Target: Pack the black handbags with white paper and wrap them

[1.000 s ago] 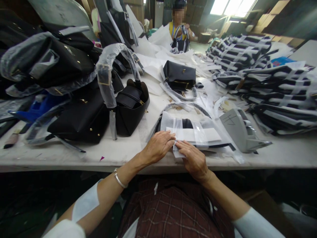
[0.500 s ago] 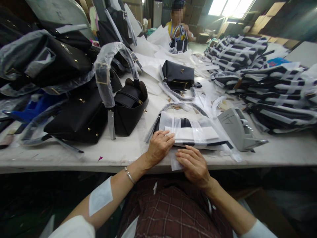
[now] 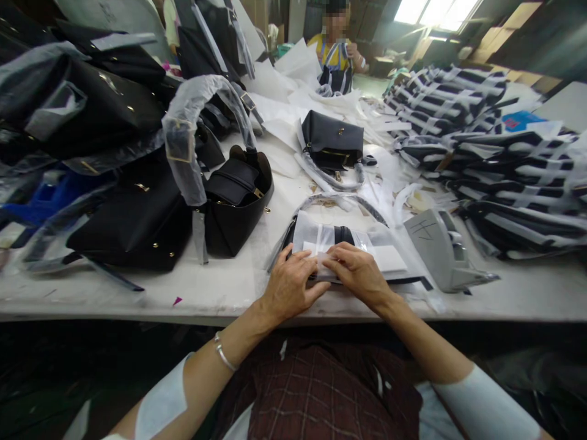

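A black handbag [image 3: 290, 235] lies at the table's near edge, partly covered by a translucent wrapping sheet [image 3: 316, 225] and a white padded strip [image 3: 389, 259]. My left hand [image 3: 291, 281] is open, its fingers resting over the bag's left front part and the thumb apart. Beside it, my right hand [image 3: 358, 272] has thumb and fingers closed on the near flap of the sheet, folded up against the bag's front. The fingertips of both hands almost meet there. The bag's wrapped handle [image 3: 367, 205] arches away from me.
A grey tape dispenser [image 3: 431, 244] stands right of the bag. Black handbags [image 3: 236, 208] are piled at left, and wrapped bags [image 3: 518, 183] are stacked at right. Another bag [image 3: 332, 137] lies beyond. Across the table a person [image 3: 342, 52] handles a bag.
My right hand has moved up from below the table-side edge of the bag onto its front, folding the sheet's hanging flap upward. My left thumb has spread out; the view has shifted slightly.
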{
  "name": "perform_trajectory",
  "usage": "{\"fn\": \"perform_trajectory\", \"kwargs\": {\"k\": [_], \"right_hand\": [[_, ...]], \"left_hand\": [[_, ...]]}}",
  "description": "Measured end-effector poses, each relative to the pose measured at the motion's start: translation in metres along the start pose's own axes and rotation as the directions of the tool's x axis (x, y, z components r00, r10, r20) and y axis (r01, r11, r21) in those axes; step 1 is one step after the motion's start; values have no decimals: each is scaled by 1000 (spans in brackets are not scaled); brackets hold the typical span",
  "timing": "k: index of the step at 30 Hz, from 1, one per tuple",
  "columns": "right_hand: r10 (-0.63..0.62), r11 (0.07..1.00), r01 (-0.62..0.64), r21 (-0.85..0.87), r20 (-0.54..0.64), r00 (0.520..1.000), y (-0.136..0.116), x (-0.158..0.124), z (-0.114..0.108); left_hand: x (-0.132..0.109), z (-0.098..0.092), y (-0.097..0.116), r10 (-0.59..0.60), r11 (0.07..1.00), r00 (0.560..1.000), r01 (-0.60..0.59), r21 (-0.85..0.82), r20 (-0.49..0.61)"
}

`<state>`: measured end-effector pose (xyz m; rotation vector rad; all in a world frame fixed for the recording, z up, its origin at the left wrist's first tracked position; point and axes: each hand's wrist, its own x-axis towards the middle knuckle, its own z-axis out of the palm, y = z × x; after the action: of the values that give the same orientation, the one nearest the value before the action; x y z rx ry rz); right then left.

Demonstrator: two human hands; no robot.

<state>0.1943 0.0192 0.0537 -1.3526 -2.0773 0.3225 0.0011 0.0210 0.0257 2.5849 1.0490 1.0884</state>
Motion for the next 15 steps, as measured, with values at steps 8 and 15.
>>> {"fn": "perform_trajectory", "kwargs": {"k": [8,15], "right_hand": [[191,981,-195,21,111,975,13,19,0],[258,966,-256,-34,181,949,16,25,-3]], "left_hand": [[15,23,5,-178,978,967,194,76,-181],[19,22,6,-188,967,969,212,144,-159]]}}
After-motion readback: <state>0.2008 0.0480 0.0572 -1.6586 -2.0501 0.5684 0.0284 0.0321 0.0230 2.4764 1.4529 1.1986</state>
